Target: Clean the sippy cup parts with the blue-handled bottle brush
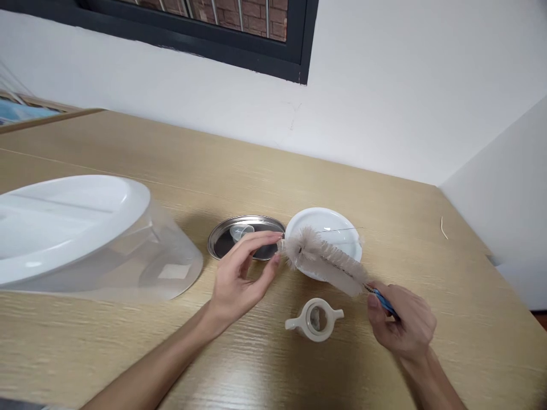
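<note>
Just hands (241, 279) (401, 322) around a bottle brush (325, 262).

The left hand (241, 279) curved open, its fingers (256, 242) arched above the thumb (267, 273) — a narrow gap between their tips — while the right hand (404, 322) curled closed, both forearms (158, 356) angling inward from below.

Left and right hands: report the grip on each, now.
Left hand: partly open, fingers curved beside the tip of the bottle brush, nothing visibly held.
Right hand: closed, holding the brush's blue handle.
</note>
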